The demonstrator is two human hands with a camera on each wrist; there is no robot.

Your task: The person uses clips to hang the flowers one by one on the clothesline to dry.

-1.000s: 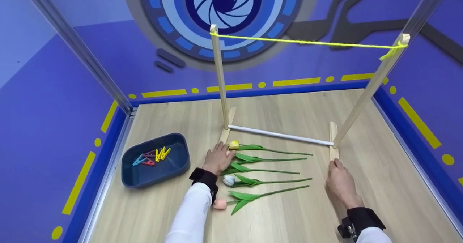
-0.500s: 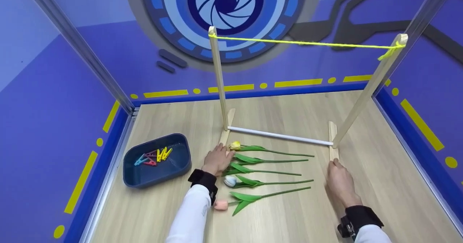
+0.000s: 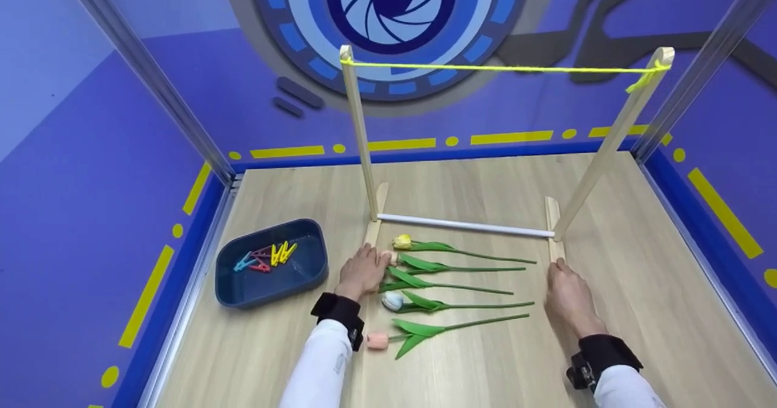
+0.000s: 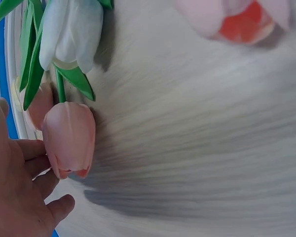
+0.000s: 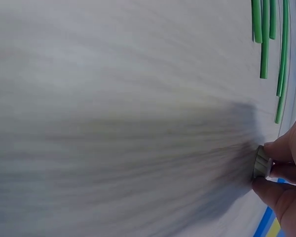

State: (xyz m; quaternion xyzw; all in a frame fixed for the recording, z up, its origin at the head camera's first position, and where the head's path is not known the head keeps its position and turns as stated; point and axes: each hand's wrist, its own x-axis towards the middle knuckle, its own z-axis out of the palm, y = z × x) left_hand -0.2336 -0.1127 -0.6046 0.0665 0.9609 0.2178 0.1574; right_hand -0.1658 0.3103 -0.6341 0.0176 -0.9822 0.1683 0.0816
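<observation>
A wooden stand (image 3: pixel 587 174) has two uprights on flat feet, joined by a white rod (image 3: pixel 467 225) low down and a yellow string (image 3: pixel 504 68) at the top. My left hand (image 3: pixel 360 272) grips the near end of its left foot (image 3: pixel 373 233), the hold partly hidden under the fingers. On the right, my hand (image 3: pixel 569 295) pinches the near end of the other foot (image 5: pixel 261 163) between thumb and fingers. Several artificial tulips lie between my hands, heads to the left: a yellow tulip (image 3: pixel 402 241), a white tulip (image 3: pixel 393 301) and pink tulips (image 4: pixel 70 137), one right beside my left fingers.
Left of my left hand stands a dark blue bin (image 3: pixel 271 292) holding yellow clothespins (image 3: pixel 283 252), a blue clothespin (image 3: pixel 244 262) and red clothespins (image 3: pixel 260 266). Blue-purple panels (image 3: pixel 200 86) enclose the wood-grain table (image 3: pixel 461 377) at the back and both sides.
The stand has shifted left relative to the tulips and bin, and its right foot has moved slightly away from me. Both hands keep their places on the feet.
</observation>
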